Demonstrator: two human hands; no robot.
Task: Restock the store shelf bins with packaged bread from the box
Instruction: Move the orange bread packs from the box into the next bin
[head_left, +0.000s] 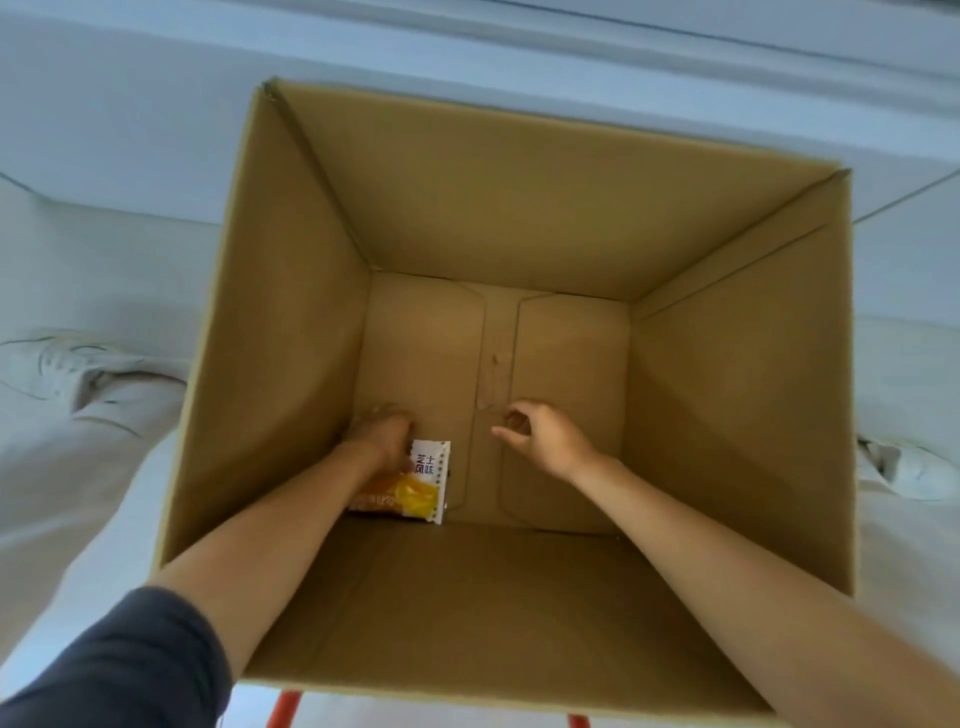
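Observation:
I look straight down into a deep cardboard box (727, 389). One packaged bread (423, 486), a white and yellow wrapper with printed characters, lies on the box floor against the near-left corner. My left hand (382, 431) reaches down to it, fingers curled over the packet's far left end. My right hand (537, 431) hovers above the bare middle of the box floor, to the right of the packet, with its fingers loosely curled and nothing in them. No other packets show in the box.
The box stands on something with orange legs (283, 709) at the bottom edge. A white shoe (57, 366) lies on the pale floor to the left and another white shoe (898, 467) to the right. A pale wall base runs behind.

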